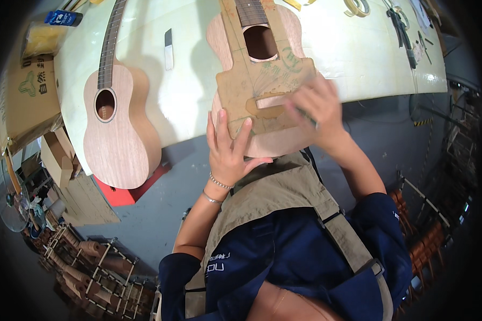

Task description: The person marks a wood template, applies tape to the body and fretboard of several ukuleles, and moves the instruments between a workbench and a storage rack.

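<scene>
A small unfinished guitar-shaped instrument, like a ukulele [277, 145], lies at the table's near edge with its neck pointing away from me. Over its top rests a brownish flat template [235, 85], leaving the round sound hole exposed. A narrow slot in the template shows bare wood. My left hand [227, 147] lies on the template's lower left corner, fingers spread and thumb along the body's lower end. Just right of the slot, my right hand [316, 109] is blurred by motion, its fingers curled together around something thin and dark that I cannot make out.
A second unfinished ukulele [118, 139] lies on the pale table [190, 99] to the left, overhanging a red object [118, 195]. Between the instruments is a flat blade-like tool [168, 51]. Tape rolls [357, 6] sit at the back; a cardboard box [27, 101] stands far left.
</scene>
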Available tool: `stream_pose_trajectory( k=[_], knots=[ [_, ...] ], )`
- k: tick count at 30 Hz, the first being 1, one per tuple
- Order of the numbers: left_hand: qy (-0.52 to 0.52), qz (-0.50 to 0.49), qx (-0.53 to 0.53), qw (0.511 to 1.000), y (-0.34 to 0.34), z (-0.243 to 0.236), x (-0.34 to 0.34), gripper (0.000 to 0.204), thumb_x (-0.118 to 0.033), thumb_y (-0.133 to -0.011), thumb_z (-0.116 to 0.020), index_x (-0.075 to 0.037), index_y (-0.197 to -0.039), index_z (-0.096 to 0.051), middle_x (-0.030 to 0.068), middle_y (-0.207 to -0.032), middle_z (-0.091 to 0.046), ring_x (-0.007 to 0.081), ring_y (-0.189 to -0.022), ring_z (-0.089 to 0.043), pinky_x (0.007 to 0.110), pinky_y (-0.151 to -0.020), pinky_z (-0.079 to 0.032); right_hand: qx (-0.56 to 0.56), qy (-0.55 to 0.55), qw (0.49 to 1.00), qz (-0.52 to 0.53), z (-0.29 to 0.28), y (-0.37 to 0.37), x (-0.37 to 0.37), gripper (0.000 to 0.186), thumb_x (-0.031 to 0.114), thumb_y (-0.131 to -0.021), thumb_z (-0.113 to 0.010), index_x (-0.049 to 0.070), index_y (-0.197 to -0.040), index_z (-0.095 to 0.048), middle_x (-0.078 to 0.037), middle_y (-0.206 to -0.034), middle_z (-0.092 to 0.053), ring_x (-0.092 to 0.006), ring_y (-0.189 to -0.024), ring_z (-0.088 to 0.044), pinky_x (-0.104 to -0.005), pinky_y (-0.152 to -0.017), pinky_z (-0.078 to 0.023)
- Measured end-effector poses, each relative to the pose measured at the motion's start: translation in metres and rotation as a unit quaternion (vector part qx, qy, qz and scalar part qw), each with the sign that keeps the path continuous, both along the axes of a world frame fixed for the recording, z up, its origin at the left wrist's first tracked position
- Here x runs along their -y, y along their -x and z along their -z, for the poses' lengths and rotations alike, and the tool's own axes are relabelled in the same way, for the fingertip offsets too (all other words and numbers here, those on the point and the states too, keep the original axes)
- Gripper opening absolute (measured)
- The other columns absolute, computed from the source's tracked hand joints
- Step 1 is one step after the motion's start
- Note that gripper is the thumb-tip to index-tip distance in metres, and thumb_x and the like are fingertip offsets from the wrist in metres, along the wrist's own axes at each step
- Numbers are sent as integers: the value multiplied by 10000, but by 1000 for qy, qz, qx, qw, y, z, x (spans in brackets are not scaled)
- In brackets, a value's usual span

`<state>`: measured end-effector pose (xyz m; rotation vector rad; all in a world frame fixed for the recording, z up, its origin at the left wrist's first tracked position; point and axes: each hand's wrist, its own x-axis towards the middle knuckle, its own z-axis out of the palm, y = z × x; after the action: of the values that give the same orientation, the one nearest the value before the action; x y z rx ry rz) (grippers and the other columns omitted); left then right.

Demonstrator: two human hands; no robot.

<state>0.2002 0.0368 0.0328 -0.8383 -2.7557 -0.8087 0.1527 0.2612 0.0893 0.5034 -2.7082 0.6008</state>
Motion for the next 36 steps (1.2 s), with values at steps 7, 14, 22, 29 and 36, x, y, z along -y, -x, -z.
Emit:
stream_pose_trajectory(
  k=[7,14,22,29,36],
  knots=[
    [-10,6,24,1000,1,0,1,886,-655,-663,-619,-91,-1327,-457,316,-1380,-274,485,-1259,-294,608,-1006,-296,54,146,988,19,10,5,5,115,45,-740,-596,123,-749,-680,-36,-694,-600,-237,-712,-543,-364,-680,-405],
    [0,71,150,986,24,-51,75,819,-481,-703,-697,-74,-1357,-419,242,-1412,-334,398,-1277,-355,498,-1034,-305,241,249,901,260,30,13,-27,201,113,-826,-678,44,-773,-497,-59,-773,-610,-191,-835,-627,-299,-699,-467],
    [-63,-290,185,937,69,-21,342,627,-343,-953,-418,25,-1424,-228,209,-1468,-268,346,-1377,-214,403,-1115,-188,160,625,747,160,-19,22,28,308,71,-893,-584,133,-709,-344,-149,-1067,-650,-30,-745,-470,-153,-702,-397],
    [-276,-132,219,927,16,-13,279,1011,-678,-829,-426,37,-1444,-63,247,-1494,-123,374,-1379,-154,449,-1113,-156,117,678,714,130,15,51,227,286,46,-864,-611,93,-705,-379,5,-809,-570,-60,-762,-520,-212,-675,-421],
    [-73,-3,82,994,5,-20,272,1219,-667,-642,-664,-47,-1467,-16,318,-1475,-32,576,-1314,-63,609,-1051,-152,47,81,982,164,27,66,266,528,184,-715,-754,59,-1178,-534,-19,-836,-590,-171,-992,-577,-431,-1027,-351]
  ],
)
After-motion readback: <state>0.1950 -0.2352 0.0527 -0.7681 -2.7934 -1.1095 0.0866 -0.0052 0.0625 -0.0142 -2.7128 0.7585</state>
